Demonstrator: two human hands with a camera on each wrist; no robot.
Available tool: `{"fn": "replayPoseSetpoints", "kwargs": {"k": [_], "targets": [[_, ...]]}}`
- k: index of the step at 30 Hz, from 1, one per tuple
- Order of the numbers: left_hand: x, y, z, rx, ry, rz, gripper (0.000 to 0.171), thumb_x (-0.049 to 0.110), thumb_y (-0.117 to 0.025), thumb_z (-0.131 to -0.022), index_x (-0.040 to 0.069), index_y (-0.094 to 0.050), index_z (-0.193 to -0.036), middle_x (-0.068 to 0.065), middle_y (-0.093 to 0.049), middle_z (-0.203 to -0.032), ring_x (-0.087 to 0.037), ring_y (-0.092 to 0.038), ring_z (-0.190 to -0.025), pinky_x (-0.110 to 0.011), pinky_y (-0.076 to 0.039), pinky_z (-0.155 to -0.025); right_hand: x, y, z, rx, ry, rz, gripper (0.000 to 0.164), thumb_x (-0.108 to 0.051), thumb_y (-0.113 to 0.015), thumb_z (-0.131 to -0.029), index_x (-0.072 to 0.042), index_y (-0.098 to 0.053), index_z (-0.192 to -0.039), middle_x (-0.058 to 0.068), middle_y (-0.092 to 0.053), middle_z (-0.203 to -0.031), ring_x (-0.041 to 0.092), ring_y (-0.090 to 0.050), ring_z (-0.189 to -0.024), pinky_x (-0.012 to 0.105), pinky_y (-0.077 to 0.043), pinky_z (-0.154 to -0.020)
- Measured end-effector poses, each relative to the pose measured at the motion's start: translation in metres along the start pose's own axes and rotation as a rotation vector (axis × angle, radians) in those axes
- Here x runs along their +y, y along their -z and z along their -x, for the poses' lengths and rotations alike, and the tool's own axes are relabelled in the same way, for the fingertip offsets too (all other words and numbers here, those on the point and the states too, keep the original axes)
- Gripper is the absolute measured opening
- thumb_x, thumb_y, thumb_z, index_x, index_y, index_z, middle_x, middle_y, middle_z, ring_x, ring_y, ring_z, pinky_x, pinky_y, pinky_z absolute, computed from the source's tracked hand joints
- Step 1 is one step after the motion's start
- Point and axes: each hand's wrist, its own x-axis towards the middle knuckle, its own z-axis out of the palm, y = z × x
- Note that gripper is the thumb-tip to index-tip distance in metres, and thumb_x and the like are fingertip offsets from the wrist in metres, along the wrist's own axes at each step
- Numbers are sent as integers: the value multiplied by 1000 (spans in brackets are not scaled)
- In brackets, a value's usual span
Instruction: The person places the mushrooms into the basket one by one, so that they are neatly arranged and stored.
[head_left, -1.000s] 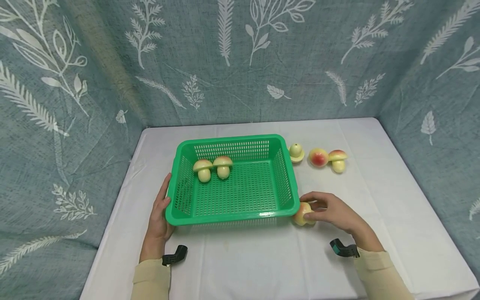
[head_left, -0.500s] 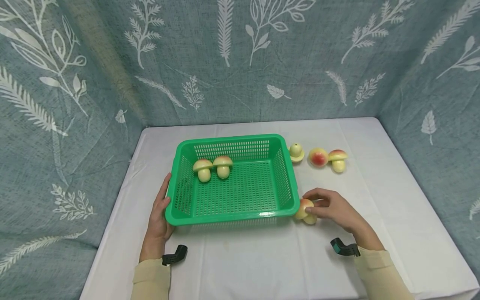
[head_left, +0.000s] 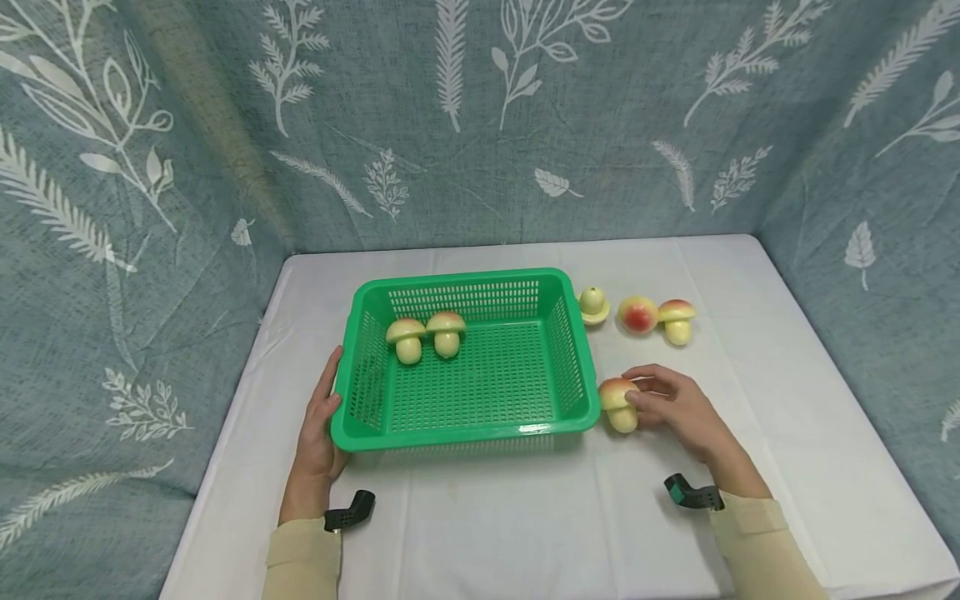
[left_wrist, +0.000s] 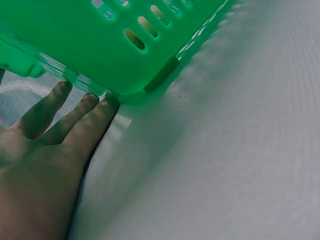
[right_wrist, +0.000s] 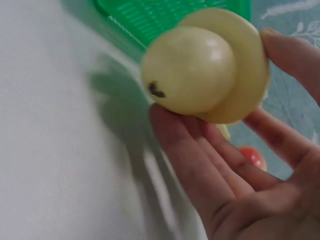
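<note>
The right hand [head_left: 678,412] pinches a mushroom [head_left: 620,406] at its fingertips, just beside the basket [head_left: 480,387], whose opposite side the left hand [head_left: 317,437] touches with fingers outstretched.

Leaf-print curtains [head_left: 480,212] around a white-clothed table [head_left: 480,533]
Teal-grey, printed with white fern fronds [head_left: 450,58] and sprigs [head_left: 386,183], they hang behind and on both sides; faint creases mark the tabletop.

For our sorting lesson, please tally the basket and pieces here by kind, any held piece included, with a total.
Green slotted plastic basket: 1
Glossy yellow mushroom-shaped pieces: 5
Round red-and-yellow piece, no stem visible: 1
Total: 7
</note>
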Motion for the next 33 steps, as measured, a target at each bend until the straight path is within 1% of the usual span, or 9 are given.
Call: {"fn": "replayPoseSetpoints", "kwargs": {"k": [2,5,8,12,17,19,21,28,33], "targets": [[0,1,0,1,2,4,70,29,-40,-106,29,-26,-175,0,-32,-174,-15,-48,-147,-26,-50,-108,0,2,-1,38,18,-29,43,-17,-75,-104,7,-63,-137,16,-71,-121,20,-73,-102,38,-65,-82],[0,1,0,1,3,8,70,29,-40,-106,29,-26,-175,1,-33,-174,-15,-48,-147,-25,-50,-108,-2,3,-1,91,31,-103,41,-14,-74,-105,8,-62,-138,9,-72,-118,18,-73,-101,38,-65,-81],[0,1,0,-1,1,11,70,29,-40,-106,28,-25,-175,1,-33,-174,-15,-48,-147,-25,-50,-109,-3,4,-1,108,32,-196,38,-12,-71,-107,7,-63,-139,4,-73,-119,17,-73,-103,37,-65,-84],[0,0,0,-7,-2,14,70,29,-40,-107,28,-25,-175,2,-34,-173,-15,-49,-147,-26,-50,-108,-3,5,-1,117,31,-294,31,-11,-68,-109,1,-66,-137,1,-74,-120,18,-74,-104,36,-64,-87],[0,1,0,-17,-9,19,69,28,-39,-107,28,-25,-175,1,-34,-173,-16,-49,-146,-26,-51,-108,-11,9,-4,163,37,-365,19,-11,-67,-109,-9,-71,-128,1,-72,-119,18,-73,-103,36,-64,-87],[0,1,0,-19,-10,20,69,28,-39,-107,28,-25,-175,1,-34,-173,-16,-49,-147,-26,-50,-109,-16,11,-6,186,34,-375,15,-12,-67,-109,-13,-72,-124,0,-72,-117,18,-73,-101,36,-64,-86],[-1,1,1,-20,-12,21,69,28,-39,-107,28,-25,-175,2,-34,-173,-16,-48,-147,-26,-50,-109,-23,13,-8,203,33,-371,14,-14,-68,-109,-15,-72,-122,0,-71,-117,18,-73,-99,35,-65,-85],[0,0,1,-33,-29,23,69,28,-38,-108,27,-23,-175,1,-33,-173,-17,-48,-147,-26,-50,-109,-44,17,-18,204,66,-338,22,-18,-70,-108,-7,-68,-128,6,-66,-124,21,-72,-101,35,-64,-87],[0,0,1,-30,-28,19,69,27,-38,-108,26,-23,-176,0,-32,-174,-16,-49,-146,-26,-50,-109,-55,15,-22,216,78,-329,24,-21,-70,-109,-8,-67,-129,10,-58,-130,20,-71,-101,35,-64,-86]]}}
